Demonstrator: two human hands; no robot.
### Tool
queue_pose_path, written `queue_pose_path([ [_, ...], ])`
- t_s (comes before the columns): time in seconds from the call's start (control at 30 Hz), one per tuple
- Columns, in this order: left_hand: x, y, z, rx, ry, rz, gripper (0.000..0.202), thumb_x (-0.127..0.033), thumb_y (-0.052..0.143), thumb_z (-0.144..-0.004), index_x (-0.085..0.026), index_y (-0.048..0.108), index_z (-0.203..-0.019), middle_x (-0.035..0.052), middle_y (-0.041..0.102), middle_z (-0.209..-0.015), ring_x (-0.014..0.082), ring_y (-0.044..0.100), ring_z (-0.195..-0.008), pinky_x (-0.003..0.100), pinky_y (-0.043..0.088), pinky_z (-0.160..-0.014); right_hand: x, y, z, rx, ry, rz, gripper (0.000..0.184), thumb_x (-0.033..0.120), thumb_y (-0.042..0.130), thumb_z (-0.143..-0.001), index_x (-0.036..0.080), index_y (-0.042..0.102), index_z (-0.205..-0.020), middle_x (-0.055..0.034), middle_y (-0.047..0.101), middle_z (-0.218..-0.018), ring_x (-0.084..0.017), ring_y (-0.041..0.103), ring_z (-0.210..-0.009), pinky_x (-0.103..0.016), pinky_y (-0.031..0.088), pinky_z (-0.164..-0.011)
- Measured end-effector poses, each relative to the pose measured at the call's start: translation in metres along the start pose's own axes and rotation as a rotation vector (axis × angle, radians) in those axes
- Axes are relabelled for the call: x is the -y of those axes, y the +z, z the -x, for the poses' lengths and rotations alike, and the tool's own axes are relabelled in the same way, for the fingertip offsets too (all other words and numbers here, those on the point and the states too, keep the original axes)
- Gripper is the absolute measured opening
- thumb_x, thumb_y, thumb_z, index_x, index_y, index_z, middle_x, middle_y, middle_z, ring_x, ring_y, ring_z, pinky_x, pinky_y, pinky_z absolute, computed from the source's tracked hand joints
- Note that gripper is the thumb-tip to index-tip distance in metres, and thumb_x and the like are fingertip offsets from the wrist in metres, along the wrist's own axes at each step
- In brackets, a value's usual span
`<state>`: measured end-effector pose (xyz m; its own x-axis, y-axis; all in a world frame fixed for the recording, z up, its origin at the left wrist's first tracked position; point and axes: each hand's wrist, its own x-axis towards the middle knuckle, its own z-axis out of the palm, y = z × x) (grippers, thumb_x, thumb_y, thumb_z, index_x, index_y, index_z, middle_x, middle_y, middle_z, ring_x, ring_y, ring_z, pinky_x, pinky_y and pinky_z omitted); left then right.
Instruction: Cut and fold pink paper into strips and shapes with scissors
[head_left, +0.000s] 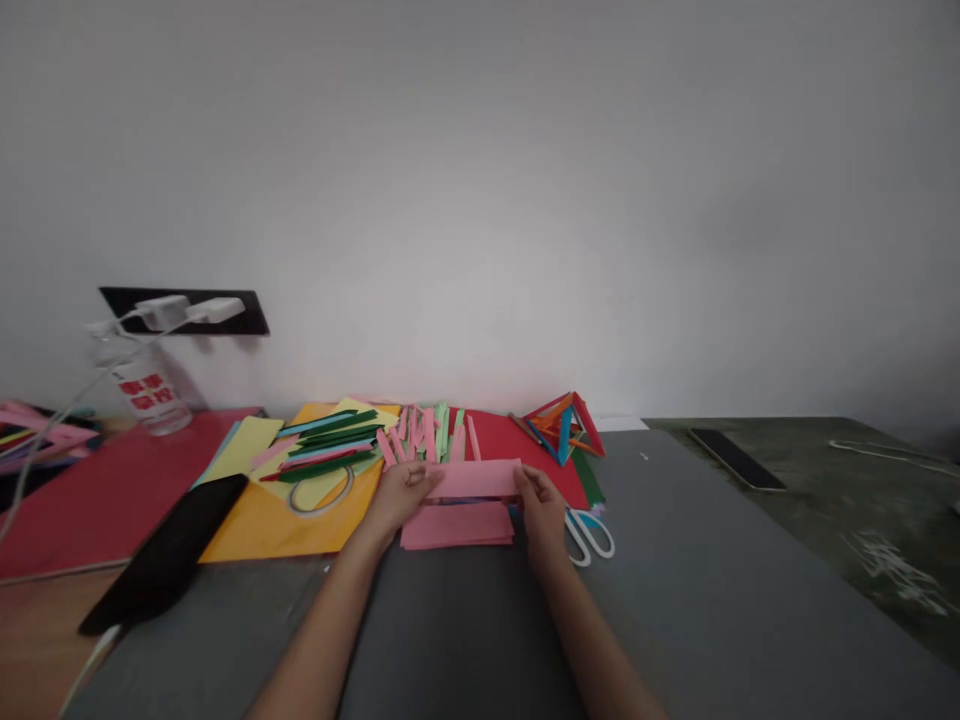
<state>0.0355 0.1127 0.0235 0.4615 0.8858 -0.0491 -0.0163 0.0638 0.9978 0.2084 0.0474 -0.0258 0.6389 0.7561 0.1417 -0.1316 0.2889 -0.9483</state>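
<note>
Between my two hands a pink paper strip (474,479) is stretched level, just above the table. My left hand (401,495) pinches its left end, and my right hand (541,505) pinches its right end. Below it lies a small stack of pink paper strips (457,527) on the grey table. White-handled scissors (589,536) rest just right of my right hand, their blades hidden. Behind my hands, narrow folded pink strips (429,435) and light green strips (457,430) lie on red paper (495,430).
Left are yellow-orange paper (292,525), dark green folded strips (330,440), a tape roll (322,492), a black phone (169,555) with a cable and a plastic bottle (154,395). A coloured paper frame (566,430) stands behind right. Another dark phone (735,460) lies far right.
</note>
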Motion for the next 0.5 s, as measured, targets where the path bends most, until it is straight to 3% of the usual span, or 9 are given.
queue_pose_path([
  [0.13, -0.003, -0.002, -0.001, -0.005, 0.005, -0.017, 0.034, -0.038, 0.064, -0.058, -0.011, 0.061, -0.078, 0.0034, 0.066, -0.067, 0.0202, 0.061, -0.068, 0.032, 0.05, -0.063, -0.003, -0.004, -0.004, -0.03, 0.01, 0.007, 0.031, 0.04, 0.062, -0.058, 0.014, 0.06, -0.074, -0.0011, 0.06, -0.065, -0.012, 0.053, -0.056, -0.02, 0.04, -0.049],
  [0.27, -0.002, 0.001, -0.004, -0.06, 0.03, 0.054, 0.036, -0.038, 0.06, -0.063, -0.009, 0.059, -0.085, 0.0076, 0.066, -0.072, 0.0202, 0.062, -0.068, 0.031, 0.049, -0.065, -0.004, -0.001, -0.003, -0.006, 0.049, -0.058, 0.033, 0.04, 0.064, -0.057, 0.013, 0.058, -0.075, -0.0005, 0.06, -0.059, -0.01, 0.051, -0.046, -0.02, 0.037, -0.043],
  [0.43, 0.001, 0.018, 0.002, 0.052, 0.058, 0.005, 0.038, -0.034, 0.063, -0.06, -0.011, 0.057, -0.089, 0.009, 0.066, -0.076, 0.0199, 0.062, -0.067, 0.032, 0.049, -0.067, -0.002, 0.011, 0.005, 0.089, 0.069, -0.076, 0.035, 0.043, 0.06, -0.06, 0.014, 0.052, -0.077, 0.0033, 0.052, -0.041, -0.01, 0.047, -0.036, -0.019, 0.031, -0.036],
  [0.5, 0.002, 0.023, 0.004, 0.042, 0.053, -0.094, 0.031, -0.034, 0.064, -0.059, -0.013, 0.06, -0.081, 0.0081, 0.067, -0.073, 0.0201, 0.062, -0.065, 0.03, 0.049, -0.064, -0.001, 0.016, 0.01, 0.141, 0.04, -0.044, 0.032, 0.043, 0.058, -0.062, 0.015, 0.051, -0.075, 0.0036, 0.051, -0.041, -0.009, 0.047, -0.037, -0.018, 0.03, -0.037],
])
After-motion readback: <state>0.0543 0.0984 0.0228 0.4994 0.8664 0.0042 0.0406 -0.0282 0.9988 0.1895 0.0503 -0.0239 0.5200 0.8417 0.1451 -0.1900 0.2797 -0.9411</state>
